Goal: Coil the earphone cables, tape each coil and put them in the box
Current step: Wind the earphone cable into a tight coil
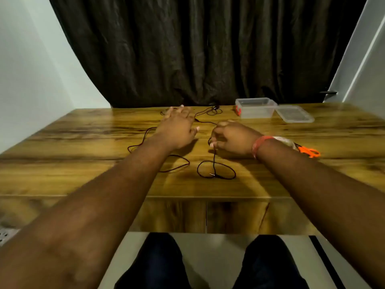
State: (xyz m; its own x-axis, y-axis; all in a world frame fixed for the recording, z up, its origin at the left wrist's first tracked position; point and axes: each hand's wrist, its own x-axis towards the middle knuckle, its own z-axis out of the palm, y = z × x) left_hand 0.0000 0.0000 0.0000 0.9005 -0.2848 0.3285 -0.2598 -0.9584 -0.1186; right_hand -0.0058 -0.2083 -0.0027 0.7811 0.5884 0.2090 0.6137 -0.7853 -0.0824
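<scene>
Pinching one cable [214, 161], right hand [231, 138]; one box [255, 107].

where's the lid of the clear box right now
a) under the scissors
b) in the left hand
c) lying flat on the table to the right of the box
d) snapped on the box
c: the lid lies flat on the table just right of the open clear box, away from both hands.

Glossy wooden table [83, 142], dark curtain [198, 49] behind, pale walls [31, 69], light floor [216, 257]
</scene>
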